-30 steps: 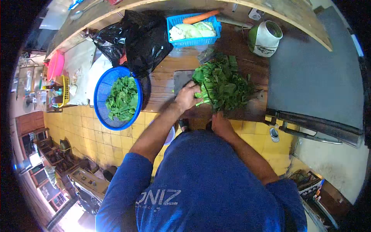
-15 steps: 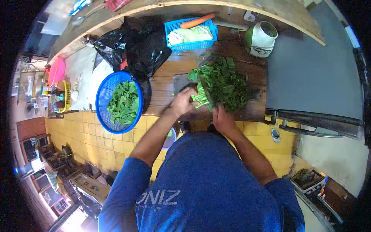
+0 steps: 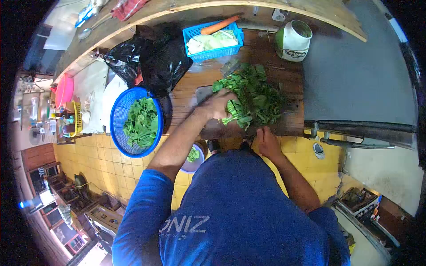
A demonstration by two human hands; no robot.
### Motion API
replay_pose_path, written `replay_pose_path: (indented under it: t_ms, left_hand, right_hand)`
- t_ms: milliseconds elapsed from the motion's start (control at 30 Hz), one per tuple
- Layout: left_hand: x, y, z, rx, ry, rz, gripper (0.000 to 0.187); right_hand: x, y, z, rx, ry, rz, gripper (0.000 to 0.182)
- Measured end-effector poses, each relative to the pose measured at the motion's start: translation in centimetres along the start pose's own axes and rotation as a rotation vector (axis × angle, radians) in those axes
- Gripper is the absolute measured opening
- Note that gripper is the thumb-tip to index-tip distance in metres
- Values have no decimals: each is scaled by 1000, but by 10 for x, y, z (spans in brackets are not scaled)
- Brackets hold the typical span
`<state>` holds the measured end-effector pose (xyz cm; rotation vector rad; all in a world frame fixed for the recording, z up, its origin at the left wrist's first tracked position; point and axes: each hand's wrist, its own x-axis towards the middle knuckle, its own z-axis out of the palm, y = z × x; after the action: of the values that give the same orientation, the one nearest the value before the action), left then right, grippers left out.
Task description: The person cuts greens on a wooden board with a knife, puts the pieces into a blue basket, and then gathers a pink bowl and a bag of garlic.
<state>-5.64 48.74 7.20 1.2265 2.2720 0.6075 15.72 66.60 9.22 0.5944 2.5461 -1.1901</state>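
A pile of leafy greens (image 3: 262, 99) lies on the wooden table, partly over a dark board (image 3: 204, 94). My left hand (image 3: 220, 105) is closed around the cut end of a bunch, its pale stalks showing by the fingers. At the table's front edge, my right hand (image 3: 268, 141) is closed on a knife handle. The blade is hard to make out against the dark leaves. Left of the board stands a blue basket (image 3: 114, 135) holding loose green leaves (image 3: 141, 123).
A light blue basket (image 3: 213, 54) with a carrot (image 3: 220, 25) and pale vegetables sits at the back. Beside it are black plastic bags (image 3: 162, 60). A white-green container (image 3: 293, 42) stands back right. Below the table edge is a purple-rimmed tub (image 3: 192, 166) with greens.
My right hand has moved slightly right and down, drawing the knife away from the stalks. My left hand has shifted a little and now covers more of the bunch. The view has tilted slightly.
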Motion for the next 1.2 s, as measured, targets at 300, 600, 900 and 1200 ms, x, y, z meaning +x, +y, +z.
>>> replay_pose_path:
  t_ms: [300,600,900,1200]
  left_hand:
    - [-26,-9,14,-246,112,43,69]
    - [-45,2,17,-151,286,-65,49]
    - [-48,-2,31,-221,397,-77,44]
    - [-48,-2,36,-200,449,-93,41]
  right_hand:
    - [-2,-2,12,134,40,-6,41]
    - [7,-27,16,-14,-77,-132,42]
    - [7,-40,23,-76,-66,-199,40]
    - [4,-46,25,-200,-167,-13,39]
